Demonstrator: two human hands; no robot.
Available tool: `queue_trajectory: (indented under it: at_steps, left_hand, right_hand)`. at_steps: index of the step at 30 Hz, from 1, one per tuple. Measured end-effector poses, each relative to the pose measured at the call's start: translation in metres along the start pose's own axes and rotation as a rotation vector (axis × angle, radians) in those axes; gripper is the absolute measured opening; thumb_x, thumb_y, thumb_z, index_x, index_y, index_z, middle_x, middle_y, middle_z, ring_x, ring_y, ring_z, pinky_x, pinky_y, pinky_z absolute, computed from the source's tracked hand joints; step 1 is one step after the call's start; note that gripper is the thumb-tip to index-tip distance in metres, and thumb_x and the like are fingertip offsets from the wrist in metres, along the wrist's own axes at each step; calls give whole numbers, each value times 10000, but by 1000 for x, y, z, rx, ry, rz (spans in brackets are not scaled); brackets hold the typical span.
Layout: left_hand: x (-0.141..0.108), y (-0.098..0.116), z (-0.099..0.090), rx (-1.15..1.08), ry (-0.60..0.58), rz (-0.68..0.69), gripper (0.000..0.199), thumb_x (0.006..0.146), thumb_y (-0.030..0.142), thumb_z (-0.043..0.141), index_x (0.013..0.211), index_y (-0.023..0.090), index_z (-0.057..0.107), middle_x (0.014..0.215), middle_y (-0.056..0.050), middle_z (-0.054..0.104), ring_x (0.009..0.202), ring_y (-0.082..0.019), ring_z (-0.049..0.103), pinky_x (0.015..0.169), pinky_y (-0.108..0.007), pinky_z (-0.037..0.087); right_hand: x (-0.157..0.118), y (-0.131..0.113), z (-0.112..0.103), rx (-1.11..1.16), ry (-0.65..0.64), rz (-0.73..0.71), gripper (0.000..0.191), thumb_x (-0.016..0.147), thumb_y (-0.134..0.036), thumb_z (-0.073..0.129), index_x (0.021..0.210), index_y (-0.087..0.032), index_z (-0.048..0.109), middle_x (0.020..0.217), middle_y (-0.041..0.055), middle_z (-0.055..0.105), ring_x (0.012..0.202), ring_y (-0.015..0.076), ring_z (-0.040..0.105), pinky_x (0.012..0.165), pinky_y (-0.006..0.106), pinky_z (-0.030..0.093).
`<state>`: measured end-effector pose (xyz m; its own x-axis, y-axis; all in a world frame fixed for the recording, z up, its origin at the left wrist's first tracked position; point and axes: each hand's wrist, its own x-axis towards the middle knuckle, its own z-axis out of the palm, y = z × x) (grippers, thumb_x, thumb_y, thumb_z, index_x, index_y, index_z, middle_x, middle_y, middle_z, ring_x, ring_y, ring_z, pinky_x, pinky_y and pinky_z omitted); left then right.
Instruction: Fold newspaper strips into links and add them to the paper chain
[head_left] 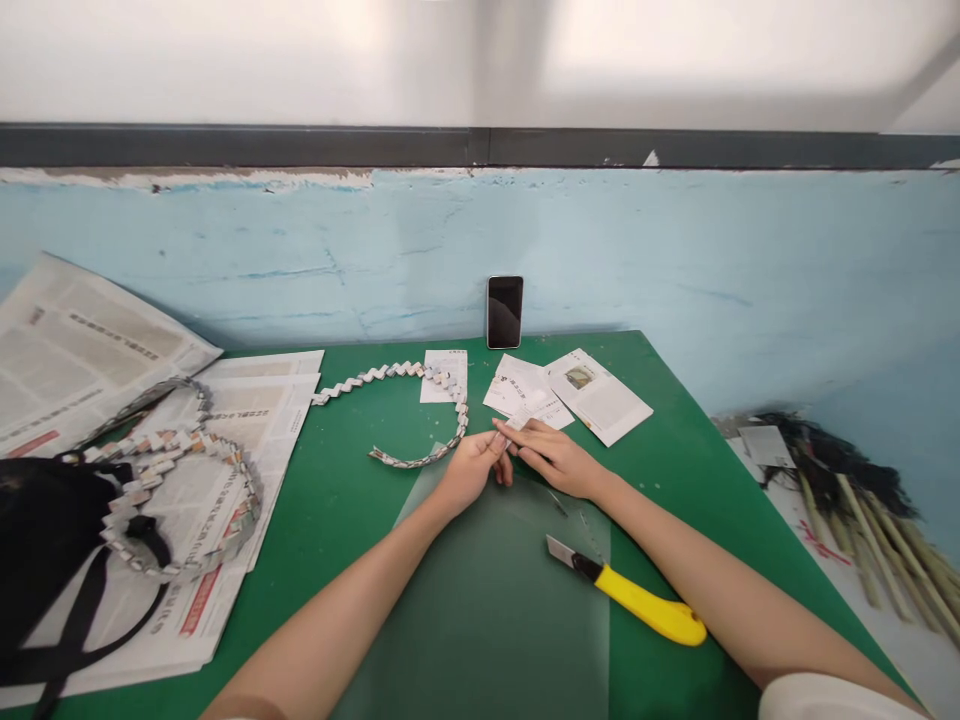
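My left hand (471, 468) and my right hand (551, 455) meet over the green table (345, 500), pinching a small folded strip of printed paper (517, 420) between their fingertips. Just left of them curves a folded paper chain (420, 410). A yellow utility knife (637, 598) with its blade out lies on a translucent cutting mat (487, 600) between my forearms.
Cut paper pieces (592, 395) and a phone (505, 311) leaning on the blue wall lie beyond my hands. At the left, newspapers (67, 350), a longer coiled paper chain (180, 480) and a black bag (37, 540). Brooms (862, 520) lie off the table's right edge.
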<state>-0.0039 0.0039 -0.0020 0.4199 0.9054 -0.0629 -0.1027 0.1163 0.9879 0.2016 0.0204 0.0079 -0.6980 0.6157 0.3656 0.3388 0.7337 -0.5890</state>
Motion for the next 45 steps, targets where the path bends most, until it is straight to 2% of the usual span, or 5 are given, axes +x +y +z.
queue_trajectory:
  at_steps: [6, 17, 25, 33, 45]
  left_hand:
    - [0, 2, 2, -2, -7, -26, 502, 926, 627, 536, 845, 139, 626, 549, -37, 643, 491, -135, 535, 549, -246, 424]
    - [0, -2, 2, 6, 16, -41, 501, 923, 621, 539, 861, 137, 654, 550, -38, 644, 506, -143, 542, 561, -254, 440]
    - [-2, 3, 6, 86, 7, -38, 532, 920, 627, 556, 945, 121, 717, 548, -29, 639, 503, -135, 537, 555, -247, 440]
    - [-1, 8, 7, -81, 272, 24, 567, 883, 519, 683, 1253, 91, 656, 788, -106, 762, 567, -141, 628, 573, -254, 485]
    - [-4, 7, 5, -49, 208, 36, 594, 912, 488, 657, 1351, 89, 643, 850, -129, 779, 605, -144, 619, 608, -273, 489]
  right_hand:
    - [-3, 6, 4, 58, 305, 143, 445, 1081, -322, 388, 1490, -231, 538, 983, 79, 682, 893, 211, 628, 844, 354, 523]
    - [1, 21, 6, 378, 697, 517, 516, 1034, -541, 450, 1384, -204, 623, 1269, 117, 714, 882, 219, 686, 874, 392, 561]
    - [3, 18, -1, 607, 495, 480, 485, 931, -618, 608, 711, -191, 670, 652, 46, 708, 531, 165, 610, 564, 299, 509]
    - [5, 24, 1, 609, 522, 486, 371, 918, -535, 682, 806, -182, 679, 695, 34, 720, 592, 146, 634, 628, 277, 528]
    - [1, 29, -1, 741, 504, 490, 318, 912, -454, 695, 1065, -179, 650, 703, 27, 729, 581, 164, 657, 631, 307, 544]
